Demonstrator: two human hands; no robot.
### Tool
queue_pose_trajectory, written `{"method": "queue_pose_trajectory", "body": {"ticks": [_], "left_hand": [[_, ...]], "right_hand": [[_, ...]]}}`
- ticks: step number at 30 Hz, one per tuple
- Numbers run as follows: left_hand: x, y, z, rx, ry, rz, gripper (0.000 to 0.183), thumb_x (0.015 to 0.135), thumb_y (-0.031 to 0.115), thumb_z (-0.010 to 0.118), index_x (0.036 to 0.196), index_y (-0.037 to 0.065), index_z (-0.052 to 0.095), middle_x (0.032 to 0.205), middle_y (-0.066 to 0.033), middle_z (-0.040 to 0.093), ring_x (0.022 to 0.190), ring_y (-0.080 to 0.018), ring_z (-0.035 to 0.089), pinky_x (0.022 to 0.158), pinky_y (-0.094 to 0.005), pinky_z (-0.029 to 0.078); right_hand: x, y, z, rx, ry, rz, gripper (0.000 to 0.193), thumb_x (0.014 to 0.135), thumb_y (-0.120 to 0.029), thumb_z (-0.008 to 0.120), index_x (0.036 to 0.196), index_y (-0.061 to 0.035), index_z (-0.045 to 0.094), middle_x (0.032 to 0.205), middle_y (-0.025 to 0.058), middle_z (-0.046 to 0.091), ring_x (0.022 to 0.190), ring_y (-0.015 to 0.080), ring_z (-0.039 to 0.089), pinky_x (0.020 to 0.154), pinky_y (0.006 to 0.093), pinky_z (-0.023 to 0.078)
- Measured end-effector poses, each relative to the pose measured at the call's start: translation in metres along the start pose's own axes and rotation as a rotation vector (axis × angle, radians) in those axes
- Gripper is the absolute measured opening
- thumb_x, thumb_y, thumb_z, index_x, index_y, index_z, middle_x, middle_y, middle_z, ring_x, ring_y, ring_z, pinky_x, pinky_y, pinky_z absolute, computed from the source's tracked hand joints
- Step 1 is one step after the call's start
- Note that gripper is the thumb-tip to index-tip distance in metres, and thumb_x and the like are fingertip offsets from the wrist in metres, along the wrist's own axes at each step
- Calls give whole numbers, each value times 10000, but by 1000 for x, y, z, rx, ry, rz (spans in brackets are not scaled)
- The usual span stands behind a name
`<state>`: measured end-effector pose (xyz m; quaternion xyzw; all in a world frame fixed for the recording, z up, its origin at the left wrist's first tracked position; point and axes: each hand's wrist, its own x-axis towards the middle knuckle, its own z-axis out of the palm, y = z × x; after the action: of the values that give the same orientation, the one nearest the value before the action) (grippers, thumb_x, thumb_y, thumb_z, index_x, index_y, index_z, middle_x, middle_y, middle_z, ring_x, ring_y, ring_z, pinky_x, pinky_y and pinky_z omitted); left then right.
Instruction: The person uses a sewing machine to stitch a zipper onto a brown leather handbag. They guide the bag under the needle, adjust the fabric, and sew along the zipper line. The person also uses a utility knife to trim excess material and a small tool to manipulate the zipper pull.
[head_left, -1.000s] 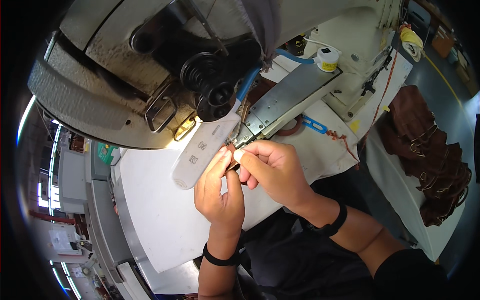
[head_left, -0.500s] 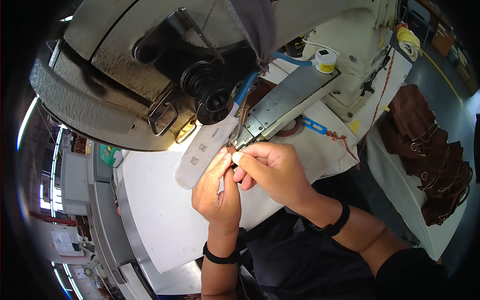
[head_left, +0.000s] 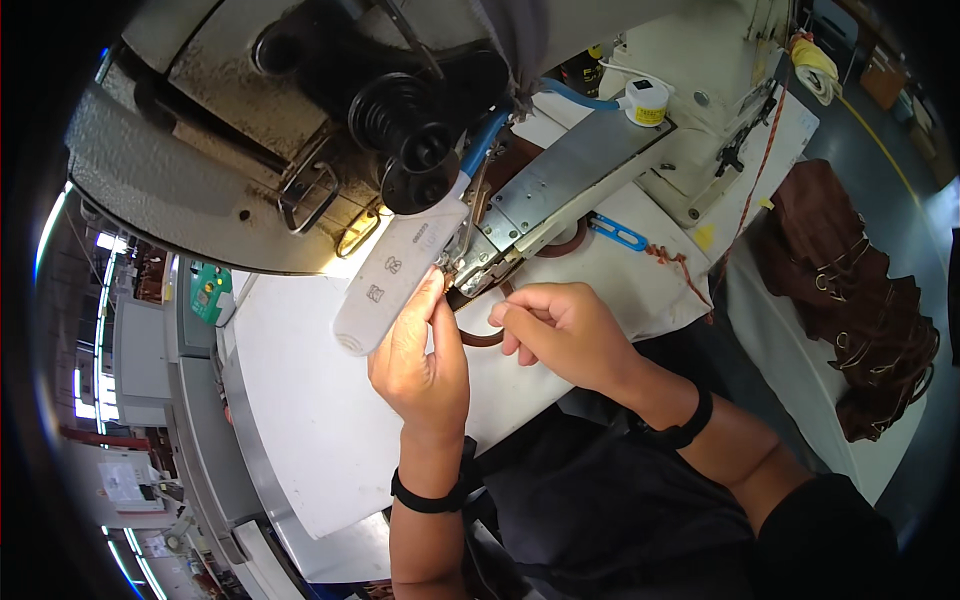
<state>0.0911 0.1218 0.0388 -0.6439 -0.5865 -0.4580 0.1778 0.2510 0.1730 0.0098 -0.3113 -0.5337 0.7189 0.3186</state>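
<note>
My left hand (head_left: 415, 355) is raised to the sewing machine's stitching point, fingers closed around the end of a narrow brown leather strap (head_left: 484, 341). Its fingertips sit right beside the presser foot (head_left: 448, 264) and partly hide the strap's end. The strap curves down in a loop below the machine's narrow metal bed (head_left: 560, 180). To the right of that loop, my right hand (head_left: 565, 330) is closed, thumb against curled forefinger. Whatever lies in its pinch is too small or hidden to make out.
A long pale guard plate (head_left: 395, 270) slants left of the needle area. On the bed stands a small white round container (head_left: 646, 102). A blue slotted plastic piece (head_left: 618, 232) lies behind the bed. Brown leather pieces with metal rings (head_left: 845, 300) are heaped at right.
My right hand has moved apart from my left, slightly to the right. My left hand has shifted up and left towards the presser foot. The strap's loop now shows between them.
</note>
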Motion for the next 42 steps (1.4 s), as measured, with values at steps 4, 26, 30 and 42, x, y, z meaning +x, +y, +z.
{"method": "queue_pose_trajectory", "body": {"ticks": [4, 26, 30, 42], "left_hand": [[0, -2, 2, 39, 13, 66, 278, 835, -164, 749, 1070, -19, 776, 1068, -153, 795, 963, -261, 753, 869, -336, 588], [3, -7, -10, -7, -149, -124, 236, 941, -60, 715, 1159, 6, 779, 1158, -134, 779, 975, -159, 737, 710, -241, 577], [11, -12, -18, 175, -241, 176, 277, 908, -48, 742, 1178, 9, 762, 1194, -139, 756, 1079, -278, 694, 899, -365, 555], [49, -83, -32, 132, -600, 542, 930, 680, 371, 959, 1448, 76, 525, 1358, -152, 637, 1159, -381, 615, 986, -522, 424]], "right_hand": [[-1, 52, -13, -141, 3, -91, 240, 1052, -177, 624, 1191, 5, 697, 810, 35, 688, 696, 78, 623, 640, 251, 512], [1, 43, 29, -382, 378, -924, 286, 958, -52, 687, 1238, 5, 673, 1014, 136, 719, 884, 280, 697, 770, 379, 554], [-5, 10, 15, -35, 280, -602, 290, 1025, -103, 651, 1281, 31, 651, 880, 63, 695, 732, 124, 667, 650, 281, 524], [39, -68, -16, -120, -123, -234, 301, 1027, -158, 587, 1204, 60, 694, 694, 60, 670, 503, 77, 580, 500, 241, 452]]}}
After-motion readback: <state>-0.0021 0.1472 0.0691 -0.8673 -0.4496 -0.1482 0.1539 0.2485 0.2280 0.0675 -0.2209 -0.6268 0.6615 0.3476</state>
